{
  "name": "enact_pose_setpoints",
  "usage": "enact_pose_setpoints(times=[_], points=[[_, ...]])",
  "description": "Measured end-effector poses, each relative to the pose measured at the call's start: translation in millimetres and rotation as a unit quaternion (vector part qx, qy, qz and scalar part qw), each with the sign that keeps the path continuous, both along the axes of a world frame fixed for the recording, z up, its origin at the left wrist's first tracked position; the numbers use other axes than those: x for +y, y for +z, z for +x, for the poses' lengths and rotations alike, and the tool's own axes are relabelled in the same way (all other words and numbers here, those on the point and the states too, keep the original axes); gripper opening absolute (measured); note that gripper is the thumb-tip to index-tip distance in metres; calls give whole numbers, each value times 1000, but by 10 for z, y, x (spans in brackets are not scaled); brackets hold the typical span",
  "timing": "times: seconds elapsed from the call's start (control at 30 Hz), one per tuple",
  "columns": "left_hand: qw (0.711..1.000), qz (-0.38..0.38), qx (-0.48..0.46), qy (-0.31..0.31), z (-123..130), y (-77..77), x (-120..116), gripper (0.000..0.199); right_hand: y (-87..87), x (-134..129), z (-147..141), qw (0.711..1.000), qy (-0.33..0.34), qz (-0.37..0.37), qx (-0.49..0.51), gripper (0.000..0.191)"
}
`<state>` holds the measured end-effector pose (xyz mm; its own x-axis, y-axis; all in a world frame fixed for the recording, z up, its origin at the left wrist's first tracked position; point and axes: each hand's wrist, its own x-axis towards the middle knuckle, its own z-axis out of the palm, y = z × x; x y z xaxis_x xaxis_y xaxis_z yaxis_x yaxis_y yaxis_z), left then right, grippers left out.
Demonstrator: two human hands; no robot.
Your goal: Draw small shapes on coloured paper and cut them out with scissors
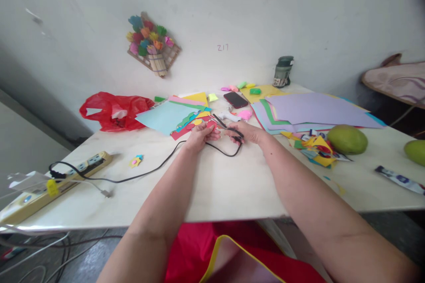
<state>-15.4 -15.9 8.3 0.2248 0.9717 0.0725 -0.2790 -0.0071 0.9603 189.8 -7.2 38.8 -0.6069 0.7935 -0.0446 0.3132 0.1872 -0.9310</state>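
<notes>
Near the middle of the table, my left hand [201,136] pinches a small red paper piece [211,126]. To its right, my right hand [244,133] is closed round the black handles of a pair of scissors [228,128], whose blades point up and left beside the red piece. Just behind my hands lie a white glue gun [229,116], a pink packet [245,115] and a yellow paper shape [198,122] on red paper [181,132]. A black cord [146,176] runs under my left wrist and loops in front of my hands.
Power strip [94,162] and red plastic bag [116,110] at left. Phone [235,100] behind the glue gun; purple sheets [318,108], paper scraps [317,148], green fruit [347,139] and a tube [400,179] at right. Bottle [283,71] by the wall.
</notes>
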Motion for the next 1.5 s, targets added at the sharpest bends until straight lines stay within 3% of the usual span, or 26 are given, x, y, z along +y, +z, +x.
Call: enact_pose_setpoints(times=[0.67,1.5], points=[[999,1,19,-30,-3,27,-23,30,-91,99,52,999,24,-21,8,21],[999,8,29,-24,-26,-26,26,34,-51,55,35,1000,15,-19,-12,19]])
